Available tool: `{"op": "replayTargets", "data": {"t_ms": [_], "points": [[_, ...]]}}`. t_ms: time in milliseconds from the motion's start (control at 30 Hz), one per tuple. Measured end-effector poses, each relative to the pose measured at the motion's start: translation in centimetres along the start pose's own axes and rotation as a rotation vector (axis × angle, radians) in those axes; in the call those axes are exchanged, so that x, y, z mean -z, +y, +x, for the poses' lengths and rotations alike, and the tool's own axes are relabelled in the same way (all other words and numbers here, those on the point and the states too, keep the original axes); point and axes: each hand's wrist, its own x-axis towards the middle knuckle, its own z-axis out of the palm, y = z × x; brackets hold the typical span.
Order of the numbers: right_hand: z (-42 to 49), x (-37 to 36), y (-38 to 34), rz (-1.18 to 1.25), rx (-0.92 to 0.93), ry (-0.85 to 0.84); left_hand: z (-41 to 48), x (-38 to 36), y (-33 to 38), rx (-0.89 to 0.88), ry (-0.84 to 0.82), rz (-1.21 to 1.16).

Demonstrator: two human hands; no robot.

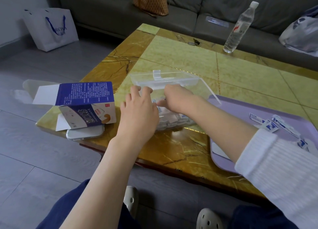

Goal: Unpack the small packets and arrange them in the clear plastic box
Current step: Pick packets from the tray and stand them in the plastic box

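Clear plastic box (pixel 172 81) half hidden, left hand (pixel 139 112) spread loose, right hand (pixel 179 98) — grip unclear, packets (pixel 172 120) blurred.

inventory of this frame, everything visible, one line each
table: 1, yellow marble, centre
clear plastic box: 1, lid open, mid-table
packets in box: many, white, too packed to count
tray: 1, purple, table's right
loose packets: several, blue-white, on tray
carton: 1, blue-white, open, table's left edge
phone: 1, silver, under carton
water bottle: 1, clear, table's far side
keys: 1 bunch, dark, table's far side
paper bag: 1, white, floor left
sofa: 1, grey, behind table
brown bag: 1, on sofa
plastic bag: 1, whitish, sofa's right
left hand: at box's left edge
right hand: reaching into box
clogs: 2, beige, floor
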Motion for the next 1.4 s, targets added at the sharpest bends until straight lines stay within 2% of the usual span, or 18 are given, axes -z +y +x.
{"op": "replayTargets", "data": {"t_ms": [333, 733, 933, 1100, 1400], "points": [[1.1, -0.9, -1.9, -0.062, -0.179, 0.027, 0.0, -0.1, -0.1, -0.018, 0.007, -0.001], [1.4, -0.7, -0.8, -0.036, -0.16, 0.108, 0.0, 0.0, -0.2, -0.015, -0.002, -0.008], [1.5, 1.1, 3.4, 0.076, -0.143, 0.174, 0.0, 0.0, -0.3, -0.017, -0.007, -0.009], [1.4, 1.0, 6.1, 0.265, -0.22, 0.016, -0.1, -0.1, -0.2, -0.018, 0.003, -0.007], [1.5, 0.8, 6.3, 0.334, -0.241, -0.157, 0.1, -0.3, -0.3, -0.038, -0.004, -0.059]]}}
